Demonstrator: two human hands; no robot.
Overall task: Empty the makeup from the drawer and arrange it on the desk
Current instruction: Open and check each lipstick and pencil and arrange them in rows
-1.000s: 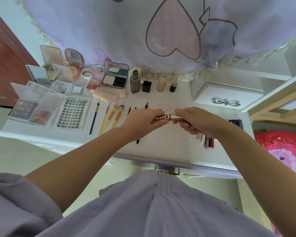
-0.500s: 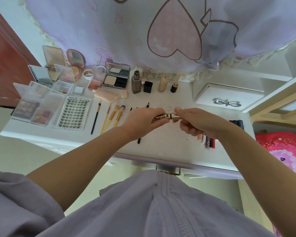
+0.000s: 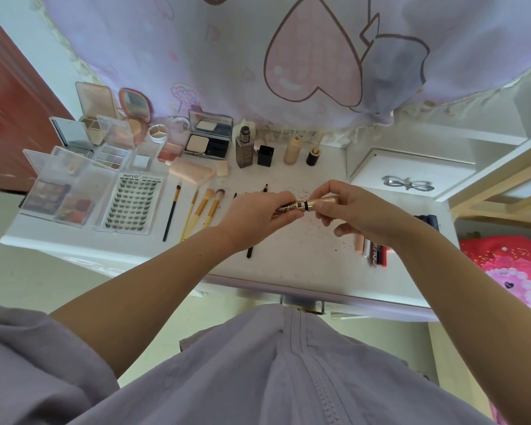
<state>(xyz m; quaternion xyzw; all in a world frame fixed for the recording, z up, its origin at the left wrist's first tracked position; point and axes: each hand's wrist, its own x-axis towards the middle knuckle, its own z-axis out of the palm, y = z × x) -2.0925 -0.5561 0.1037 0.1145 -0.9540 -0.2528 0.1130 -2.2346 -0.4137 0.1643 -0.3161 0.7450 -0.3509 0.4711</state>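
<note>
Both hands hold one gold mascara tube (image 3: 304, 205) level above the middle of the white desk (image 3: 304, 253). My left hand (image 3: 258, 211) grips its patterned body; my right hand (image 3: 353, 211) pinches the gold cap end. Open palettes (image 3: 59, 194), a lash tray (image 3: 132, 204) and compacts (image 3: 209, 139) lie at the left and back. A row of brushes (image 3: 196, 213) sits left of my left hand. Small bottles (image 3: 246, 147) stand along the back. Several tubes (image 3: 374, 253) lie under my right wrist.
A white drawer front with a silver bow handle (image 3: 408, 182) stands at the back right. A lilac heart-print curtain (image 3: 288, 56) hangs behind the desk. Dark specks dot the desktop. A red patterned bedcover (image 3: 509, 265) lies at the right, a brown door (image 3: 10, 102) at the left.
Both hands stay on the mascara tube at the same spot. More of the gold cap end shows beside my right fingers than one second ago.
</note>
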